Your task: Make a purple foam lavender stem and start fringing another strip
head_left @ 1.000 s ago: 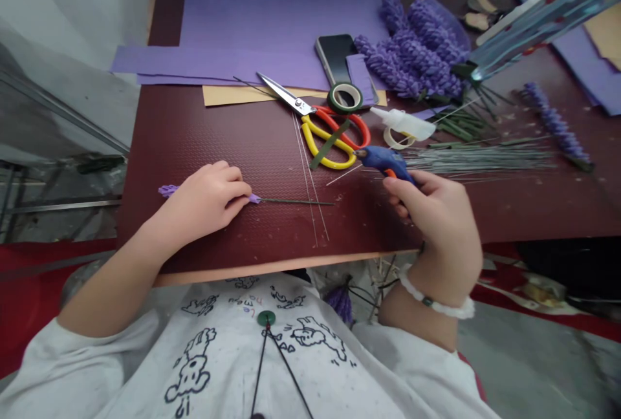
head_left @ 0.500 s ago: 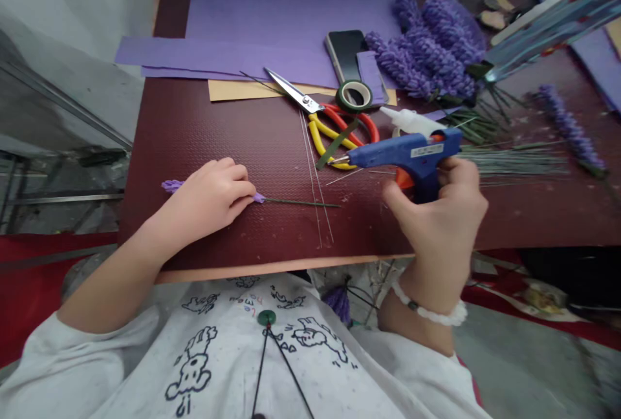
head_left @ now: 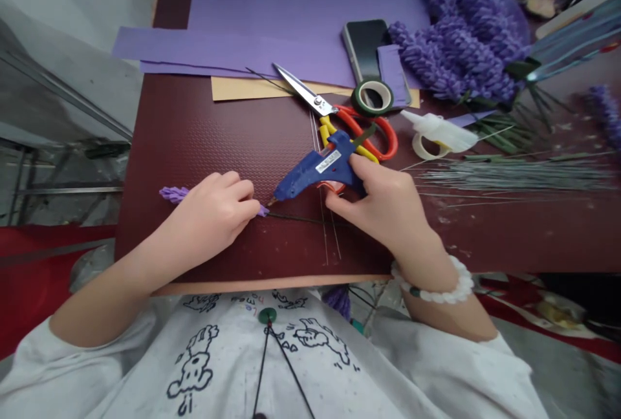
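Note:
My left hand [head_left: 208,218] is shut on a thin dark wire stem [head_left: 303,218], with a purple paper flower piece [head_left: 173,194] sticking out past the hand and a small purple tip [head_left: 262,211] showing at its front. My right hand [head_left: 383,196] grips a blue hot glue gun [head_left: 317,170] by its body. The gun's nozzle [head_left: 270,201] points down-left and lies just beside the purple tip. I cannot tell whether the two touch. Under the gun lie orange-and-yellow-handled scissors [head_left: 361,138], partly hidden.
The dark red table [head_left: 194,141] holds purple paper sheets [head_left: 291,11], a kraft paper strip [head_left: 257,89], a phone [head_left: 363,44], green tape [head_left: 372,97], a white glue bottle [head_left: 439,132], a bundle of wires [head_left: 514,176] and a heap of purple paper flowers [head_left: 466,44].
My right hand has swung the glue gun left, bringing its nozzle from the right side over to my left hand. My left hand stays nearly still. The view has shifted slightly.

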Action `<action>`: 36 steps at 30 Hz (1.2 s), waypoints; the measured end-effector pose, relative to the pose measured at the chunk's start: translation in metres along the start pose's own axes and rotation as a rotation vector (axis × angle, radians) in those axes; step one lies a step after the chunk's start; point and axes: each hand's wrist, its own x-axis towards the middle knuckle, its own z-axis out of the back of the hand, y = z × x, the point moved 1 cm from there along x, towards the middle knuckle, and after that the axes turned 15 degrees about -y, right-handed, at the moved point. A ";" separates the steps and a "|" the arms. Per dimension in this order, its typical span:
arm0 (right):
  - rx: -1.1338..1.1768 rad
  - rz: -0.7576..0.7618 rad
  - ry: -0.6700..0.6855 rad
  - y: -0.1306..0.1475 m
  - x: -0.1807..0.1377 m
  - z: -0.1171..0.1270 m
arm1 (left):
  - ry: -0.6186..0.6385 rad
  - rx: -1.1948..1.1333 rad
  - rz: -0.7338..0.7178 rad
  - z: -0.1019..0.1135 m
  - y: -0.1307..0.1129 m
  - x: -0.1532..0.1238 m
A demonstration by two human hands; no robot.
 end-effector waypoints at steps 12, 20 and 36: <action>0.015 0.053 0.007 0.000 -0.005 -0.002 | 0.011 0.018 -0.055 0.003 0.000 -0.001; 0.045 0.032 0.068 0.000 -0.006 -0.001 | 0.007 0.071 -0.100 0.005 -0.004 -0.001; 0.118 -0.004 0.159 -0.004 -0.004 0.000 | 0.051 0.071 -0.137 0.007 -0.001 -0.001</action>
